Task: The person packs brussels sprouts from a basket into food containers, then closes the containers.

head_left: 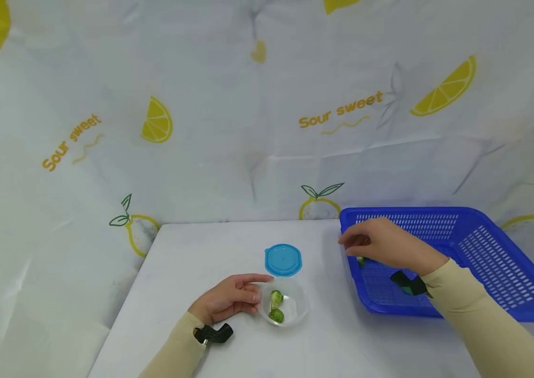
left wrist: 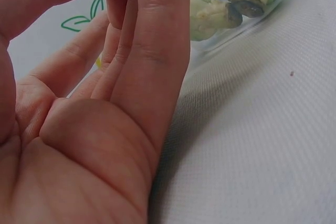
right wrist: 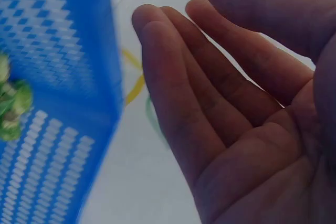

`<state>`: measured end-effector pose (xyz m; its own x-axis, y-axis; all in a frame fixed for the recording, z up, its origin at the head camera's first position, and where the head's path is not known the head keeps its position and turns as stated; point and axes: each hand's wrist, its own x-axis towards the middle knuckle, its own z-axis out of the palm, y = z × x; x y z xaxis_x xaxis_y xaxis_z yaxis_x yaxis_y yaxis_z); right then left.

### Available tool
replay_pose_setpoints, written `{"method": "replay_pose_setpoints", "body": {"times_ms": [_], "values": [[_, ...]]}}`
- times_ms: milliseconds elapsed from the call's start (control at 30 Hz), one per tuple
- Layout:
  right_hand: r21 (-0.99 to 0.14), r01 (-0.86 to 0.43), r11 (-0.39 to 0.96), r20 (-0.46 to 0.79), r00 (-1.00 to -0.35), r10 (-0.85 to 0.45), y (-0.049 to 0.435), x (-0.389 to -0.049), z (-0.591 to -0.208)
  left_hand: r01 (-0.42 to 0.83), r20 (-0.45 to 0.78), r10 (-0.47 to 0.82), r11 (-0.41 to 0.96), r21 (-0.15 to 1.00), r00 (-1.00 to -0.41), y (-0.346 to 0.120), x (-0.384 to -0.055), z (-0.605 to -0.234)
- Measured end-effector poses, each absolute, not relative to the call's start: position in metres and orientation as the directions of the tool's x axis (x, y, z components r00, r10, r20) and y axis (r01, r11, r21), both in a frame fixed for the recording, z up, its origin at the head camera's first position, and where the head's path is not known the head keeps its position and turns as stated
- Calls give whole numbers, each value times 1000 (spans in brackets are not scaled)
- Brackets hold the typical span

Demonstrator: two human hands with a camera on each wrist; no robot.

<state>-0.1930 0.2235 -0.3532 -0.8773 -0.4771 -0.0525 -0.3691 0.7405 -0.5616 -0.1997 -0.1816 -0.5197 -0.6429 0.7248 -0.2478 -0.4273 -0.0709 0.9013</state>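
Note:
My left hand [head_left: 231,298] is at the left side of a small clear plastic bowl [head_left: 299,311], its index finger stretched along the far rim and its thumb at the side. Two Brussels sprouts [head_left: 276,315] lie in the bowl; the left wrist view shows their cut stems. My right hand [head_left: 385,244] hovers over the left rim of a blue plastic basket [head_left: 437,310], fingers loosely bent with nothing between them. Under that hand, green sprouts [right wrist: 16,100] show inside the basket, partly hidden in the head view.
A round blue lid [head_left: 283,260] lies flat on the white-covered table [head_left: 200,247], just beyond the bowl. The basket takes up the table's right side. A white cloth with lemon prints [head_left: 224,131] hangs behind the table. Each wrist wears a black strap [head_left: 213,334].

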Motion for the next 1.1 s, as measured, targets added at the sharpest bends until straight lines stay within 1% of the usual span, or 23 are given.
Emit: {"method": "replay_pose_setpoints", "body": {"times_ms": [100,233,433,667,900,1100], "values": [[-575,-334,747,-85,-883,-461,244,-205,-360,-438,-253,727,-73,896,-638,-183,-197,-521],[-586,-313,747,-97,-889,-448,265,-220,-371,-436,-238,733,-88,895,-637,-185,-196,-524],[-608,-257,751,-134,-899,-416,284,-239,-388,-431,-226,733,-100,897,-642,-188,-195,-526],[-585,-208,784,-174,-912,-371,300,-260,-409,-427,-225,734,-97,899,-641,-188,-195,-525],[-585,-177,792,-202,-913,-354,305,-270,-414,-427,-230,736,-89,900,-637,-185,-197,-523],[-583,-172,794,-227,-904,-363,306,-275,-417,-412,-206,747,-99,906,-632,-183,-200,-522]]}}
